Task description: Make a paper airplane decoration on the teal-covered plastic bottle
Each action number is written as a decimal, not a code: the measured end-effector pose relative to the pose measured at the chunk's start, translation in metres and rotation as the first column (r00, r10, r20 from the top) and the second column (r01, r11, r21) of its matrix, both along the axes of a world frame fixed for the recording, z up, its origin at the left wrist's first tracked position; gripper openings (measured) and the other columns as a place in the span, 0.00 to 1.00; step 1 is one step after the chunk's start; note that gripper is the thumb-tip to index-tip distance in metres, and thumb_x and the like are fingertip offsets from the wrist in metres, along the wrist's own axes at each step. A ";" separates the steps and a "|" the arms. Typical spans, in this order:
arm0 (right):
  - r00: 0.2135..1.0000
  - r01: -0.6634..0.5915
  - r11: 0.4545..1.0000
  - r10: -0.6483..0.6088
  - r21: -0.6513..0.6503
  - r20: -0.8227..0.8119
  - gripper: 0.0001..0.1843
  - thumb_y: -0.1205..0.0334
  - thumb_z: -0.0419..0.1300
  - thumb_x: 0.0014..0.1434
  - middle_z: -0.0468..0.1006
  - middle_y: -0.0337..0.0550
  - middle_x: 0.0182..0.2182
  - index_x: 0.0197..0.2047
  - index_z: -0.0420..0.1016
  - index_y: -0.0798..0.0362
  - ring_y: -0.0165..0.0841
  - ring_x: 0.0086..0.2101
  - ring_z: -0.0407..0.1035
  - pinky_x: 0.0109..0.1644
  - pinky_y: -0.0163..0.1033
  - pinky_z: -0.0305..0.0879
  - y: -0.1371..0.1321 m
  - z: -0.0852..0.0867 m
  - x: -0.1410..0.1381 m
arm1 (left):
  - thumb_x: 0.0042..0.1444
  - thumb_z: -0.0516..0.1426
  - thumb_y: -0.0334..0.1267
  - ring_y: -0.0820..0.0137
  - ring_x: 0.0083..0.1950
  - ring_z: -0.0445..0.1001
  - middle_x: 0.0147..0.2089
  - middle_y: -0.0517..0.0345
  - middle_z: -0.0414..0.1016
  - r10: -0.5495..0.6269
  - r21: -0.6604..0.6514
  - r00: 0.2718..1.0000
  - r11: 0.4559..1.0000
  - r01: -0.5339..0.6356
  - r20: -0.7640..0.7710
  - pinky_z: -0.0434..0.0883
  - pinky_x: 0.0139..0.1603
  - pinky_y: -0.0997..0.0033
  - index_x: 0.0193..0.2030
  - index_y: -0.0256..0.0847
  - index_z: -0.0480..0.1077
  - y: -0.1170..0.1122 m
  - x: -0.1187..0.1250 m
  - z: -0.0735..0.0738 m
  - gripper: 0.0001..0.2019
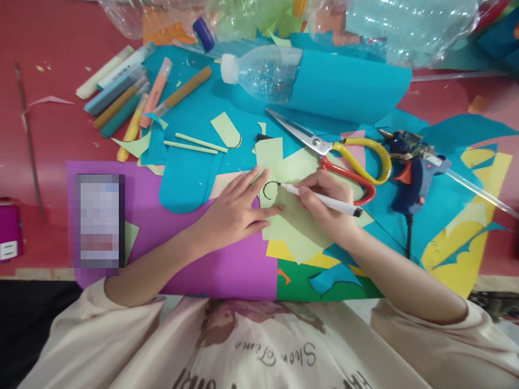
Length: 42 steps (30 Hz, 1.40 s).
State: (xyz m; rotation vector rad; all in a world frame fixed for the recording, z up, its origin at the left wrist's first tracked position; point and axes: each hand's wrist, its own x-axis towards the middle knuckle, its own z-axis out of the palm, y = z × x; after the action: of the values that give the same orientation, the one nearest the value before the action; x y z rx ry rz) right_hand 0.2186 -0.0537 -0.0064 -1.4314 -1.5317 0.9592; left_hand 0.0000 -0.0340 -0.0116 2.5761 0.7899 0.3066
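Observation:
A white marker (334, 203) is gripped in my right hand (328, 202), its tip touching a pale green sheet of paper (298, 237). A curved black line (268, 188) runs on the paper to the left of the tip. My left hand (243, 208) lies flat with its fingers spread, and its fingertips rest on the paper's left side. Just beyond my right hand lie scissors (320, 145) with one yellow and one red handle. A small green paper tab (227, 129) and two thin pale green strips (198, 143) lie farther back.
A plastic bottle (265, 73) wrapped in blue paper lies across the back. Several markers (121, 89) are at the back left. A hot glue gun (419, 181) with a cord stands at right. A blurred phone (101, 221) rests on purple paper (227, 270) at left.

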 end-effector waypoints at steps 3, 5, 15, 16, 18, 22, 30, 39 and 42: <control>1.000 -0.019 1.000 0.019 -0.024 0.007 0.10 0.65 0.58 0.58 0.68 0.36 0.17 0.26 0.65 0.48 0.29 0.17 0.61 0.19 0.38 0.55 0.000 0.001 0.002 | 0.62 0.58 0.37 0.46 0.75 0.49 0.74 0.43 0.51 -0.001 0.002 1.000 1.000 0.001 -0.009 0.59 0.68 0.38 0.59 0.51 0.72 0.000 0.000 0.000 0.18; 1.000 -0.026 0.999 0.026 -0.030 0.001 0.11 0.63 0.57 0.58 0.67 0.36 0.16 0.25 0.64 0.47 0.29 0.17 0.61 0.19 0.38 0.55 0.000 0.002 0.003 | 0.62 0.58 0.37 0.47 0.75 0.49 0.75 0.44 0.51 0.000 -0.006 1.000 1.000 0.000 -0.018 0.59 0.68 0.38 0.59 0.52 0.71 0.000 0.000 0.001 0.18; 0.999 -0.032 0.998 0.032 -0.046 -0.004 0.09 0.64 0.55 0.55 0.67 0.36 0.16 0.23 0.64 0.49 0.28 0.17 0.60 0.19 0.36 0.55 0.000 0.004 0.003 | 0.62 0.58 0.38 0.46 0.75 0.48 0.75 0.46 0.50 0.008 -0.035 0.999 0.999 -0.009 -0.033 0.58 0.69 0.38 0.59 0.52 0.71 0.000 0.000 0.002 0.18; 0.999 -0.035 0.999 0.034 -0.042 -0.014 0.09 0.64 0.55 0.54 0.67 0.36 0.16 0.23 0.64 0.49 0.28 0.17 0.60 0.20 0.36 0.55 0.000 0.004 0.003 | 0.62 0.58 0.38 0.47 0.75 0.48 0.75 0.47 0.49 0.008 -0.038 0.999 0.999 -0.009 -0.031 0.58 0.69 0.38 0.58 0.52 0.72 0.000 0.000 0.001 0.17; 0.999 -0.040 0.999 0.040 -0.024 -0.033 0.09 0.63 0.54 0.53 0.66 0.35 0.15 0.22 0.65 0.50 0.27 0.17 0.59 0.19 0.35 0.54 0.000 0.005 0.003 | 0.62 0.58 0.38 0.47 0.75 0.48 0.75 0.47 0.49 0.006 -0.041 1.000 0.999 -0.007 -0.023 0.57 0.69 0.39 0.57 0.52 0.73 0.000 0.000 0.002 0.17; 0.990 -0.138 0.990 0.137 -0.033 -0.026 0.09 0.61 0.55 0.55 0.67 0.34 0.15 0.24 0.67 0.51 0.26 0.16 0.59 0.19 0.33 0.53 -0.001 0.006 0.002 | 0.63 0.57 0.38 0.50 0.76 0.48 0.75 0.46 0.50 0.003 -0.046 1.000 0.999 -0.004 -0.017 0.57 0.70 0.40 0.57 0.51 0.73 0.001 0.001 0.003 0.16; 0.974 -0.226 0.973 0.226 -0.037 -0.011 0.09 0.60 0.55 0.57 0.73 0.36 0.17 0.27 0.70 0.53 0.23 0.16 0.60 0.18 0.32 0.51 0.000 0.006 0.001 | 0.64 0.56 0.40 0.47 0.76 0.47 0.75 0.44 0.49 -0.001 -0.057 1.000 0.998 0.000 -0.010 0.56 0.70 0.39 0.53 0.46 0.75 0.000 0.001 0.003 0.13; 0.991 -0.131 0.991 0.131 -0.001 0.025 0.11 0.61 0.54 0.56 0.67 0.34 0.15 0.23 0.64 0.51 0.25 0.16 0.58 0.19 0.33 0.52 0.001 0.008 0.003 | 0.64 0.56 0.38 0.48 0.76 0.48 0.75 0.46 0.49 0.002 -0.059 1.000 0.998 -0.002 -0.014 0.57 0.69 0.38 0.55 0.50 0.74 0.001 0.001 0.005 0.14; 0.987 -0.161 0.987 0.161 -0.004 0.024 0.11 0.61 0.54 0.56 0.67 0.34 0.14 0.23 0.65 0.51 0.24 0.16 0.58 0.18 0.32 0.52 0.001 0.008 0.002 | 0.64 0.56 0.39 0.48 0.75 0.48 0.75 0.44 0.49 -0.001 -0.056 1.000 0.998 0.000 -0.023 0.58 0.69 0.38 0.56 0.49 0.74 0.000 0.002 0.005 0.15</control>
State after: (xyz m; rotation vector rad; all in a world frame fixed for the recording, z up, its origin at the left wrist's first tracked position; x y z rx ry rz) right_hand 0.2207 -0.0527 0.0016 -1.3407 -1.6853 1.0426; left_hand 0.0018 -0.0336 -0.0066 2.5311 0.7949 0.2518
